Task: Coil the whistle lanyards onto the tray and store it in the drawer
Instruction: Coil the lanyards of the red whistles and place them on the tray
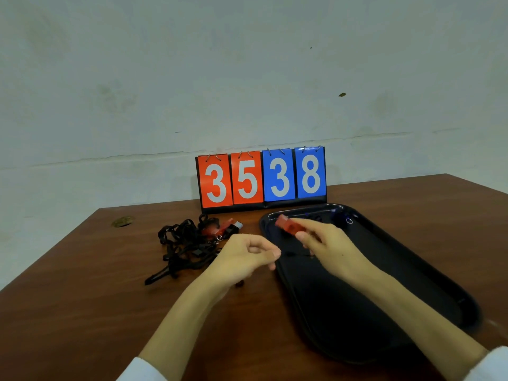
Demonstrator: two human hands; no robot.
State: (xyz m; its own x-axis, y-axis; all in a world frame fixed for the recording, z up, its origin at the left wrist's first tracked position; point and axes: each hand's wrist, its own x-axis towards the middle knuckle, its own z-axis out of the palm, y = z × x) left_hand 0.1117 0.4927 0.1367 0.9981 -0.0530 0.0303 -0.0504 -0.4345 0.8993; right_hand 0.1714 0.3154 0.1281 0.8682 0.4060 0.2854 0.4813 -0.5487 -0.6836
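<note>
1. Red whistle (288, 226) sits pinched in the right hand (330, 251) above the black tray (412, 270).
2. Left hand (242, 259) curls at the tray's edge; whether it holds anything is unclear.
3. Tangled lanyards (184, 246) lie left of the tray.

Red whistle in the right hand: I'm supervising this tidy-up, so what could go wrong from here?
1. The right hand holds the red whistle above the black tray. Its cord barely shows against the dark tray, so a loop might spill over the rim unnoticed.
2. The pile of black lanyards beside the tray looks tangled, so pulling one out could drag the rest along.
</note>
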